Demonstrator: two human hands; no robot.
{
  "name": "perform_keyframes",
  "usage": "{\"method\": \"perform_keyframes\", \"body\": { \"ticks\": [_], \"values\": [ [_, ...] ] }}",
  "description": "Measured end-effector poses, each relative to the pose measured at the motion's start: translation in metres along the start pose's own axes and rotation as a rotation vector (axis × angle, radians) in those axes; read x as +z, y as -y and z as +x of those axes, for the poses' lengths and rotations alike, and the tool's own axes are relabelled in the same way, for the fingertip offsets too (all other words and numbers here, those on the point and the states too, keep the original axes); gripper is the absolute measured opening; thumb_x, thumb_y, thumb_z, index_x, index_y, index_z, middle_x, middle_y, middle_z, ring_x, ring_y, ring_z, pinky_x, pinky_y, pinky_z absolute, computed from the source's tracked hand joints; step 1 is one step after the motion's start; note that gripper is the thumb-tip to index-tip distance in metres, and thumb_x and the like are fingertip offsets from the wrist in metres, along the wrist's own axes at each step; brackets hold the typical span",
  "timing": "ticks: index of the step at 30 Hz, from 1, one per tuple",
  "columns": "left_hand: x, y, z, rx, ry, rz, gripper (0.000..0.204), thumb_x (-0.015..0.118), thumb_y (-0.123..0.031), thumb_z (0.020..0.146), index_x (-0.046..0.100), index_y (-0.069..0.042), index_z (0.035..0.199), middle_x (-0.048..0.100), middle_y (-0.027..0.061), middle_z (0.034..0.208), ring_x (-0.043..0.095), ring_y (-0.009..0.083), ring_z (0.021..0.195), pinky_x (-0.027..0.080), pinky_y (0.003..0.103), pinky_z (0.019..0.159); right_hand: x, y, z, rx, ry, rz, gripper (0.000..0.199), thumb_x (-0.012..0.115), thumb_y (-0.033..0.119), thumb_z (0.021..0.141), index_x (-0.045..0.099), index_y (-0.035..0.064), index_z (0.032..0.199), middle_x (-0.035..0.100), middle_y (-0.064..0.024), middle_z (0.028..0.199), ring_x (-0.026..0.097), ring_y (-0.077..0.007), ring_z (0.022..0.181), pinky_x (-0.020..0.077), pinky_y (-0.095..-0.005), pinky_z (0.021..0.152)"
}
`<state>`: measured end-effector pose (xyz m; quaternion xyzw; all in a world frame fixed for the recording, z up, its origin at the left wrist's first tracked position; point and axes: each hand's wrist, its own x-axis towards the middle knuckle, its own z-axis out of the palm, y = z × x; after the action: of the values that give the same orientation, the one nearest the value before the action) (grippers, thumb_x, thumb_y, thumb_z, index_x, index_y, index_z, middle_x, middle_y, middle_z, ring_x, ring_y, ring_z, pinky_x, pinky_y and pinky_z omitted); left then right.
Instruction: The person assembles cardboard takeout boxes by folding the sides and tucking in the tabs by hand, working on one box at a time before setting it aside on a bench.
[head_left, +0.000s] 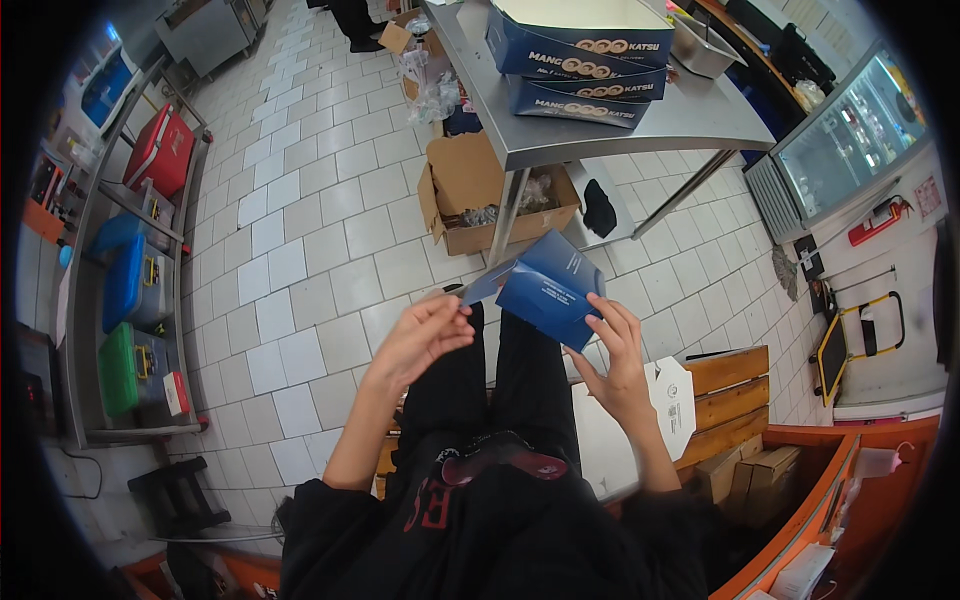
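Observation:
A small blue cardboard box [548, 298], partly folded with a flap standing out on its left, is held up above my knees. My left hand [428, 335] pinches the end of that flap between thumb and fingertips. On the other side, my right hand [618, 360] grips the box's lower right corner, with fingers along the edge and thumb beneath. Flat white cardboard [605, 445] lies on the slatted wooden bench [725, 400] to the right of my legs, partly behind my right forearm.
Ahead stands a steel table [700, 128] bearing stacked blue boxes [580, 60]. An open brown carton [500, 225] with plastic inside sits by its leg. At left is a rack with a red cooler [160, 150] and lidded bins [138, 285]. An orange cabinet [820, 500] stands right.

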<state>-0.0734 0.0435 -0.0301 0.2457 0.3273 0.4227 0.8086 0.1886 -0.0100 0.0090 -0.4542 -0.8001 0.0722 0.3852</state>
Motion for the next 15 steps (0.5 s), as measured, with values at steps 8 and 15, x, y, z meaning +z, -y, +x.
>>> {"method": "perform_keyframes", "body": {
  "ticks": [8, 15],
  "values": [
    [0.018, 0.049, 0.004, -0.021, 0.136, -0.118, 0.032, 0.051, -0.031, 0.091, 0.055, -0.001, 0.102, 0.059, 0.0058, 0.091, 0.061, 0.0142, 0.078, 0.051, 0.027, 0.073, 0.022, 0.005, -0.001, 0.025, -0.024, 0.036, 0.064, 0.073, -0.005, 0.063, 0.042, 0.0063, 0.118, 0.046, -0.0168, 0.126, 0.044, -0.0369, 0.113, 0.0382, -0.0438, 0.093],
    [-0.006, 0.039, 0.007, 0.114, -0.112, -0.545, 0.031, 0.052, -0.031, 0.091, 0.055, -0.001, 0.101, 0.058, 0.0065, 0.090, 0.058, 0.0151, 0.081, 0.050, 0.027, 0.074, 0.017, -0.002, -0.002, -0.010, -0.047, 0.011, 0.057, 0.071, -0.001, 0.067, 0.046, 0.0052, 0.118, 0.045, -0.0151, 0.127, 0.043, -0.0365, 0.113, 0.0397, -0.0432, 0.091]
  ]
}}
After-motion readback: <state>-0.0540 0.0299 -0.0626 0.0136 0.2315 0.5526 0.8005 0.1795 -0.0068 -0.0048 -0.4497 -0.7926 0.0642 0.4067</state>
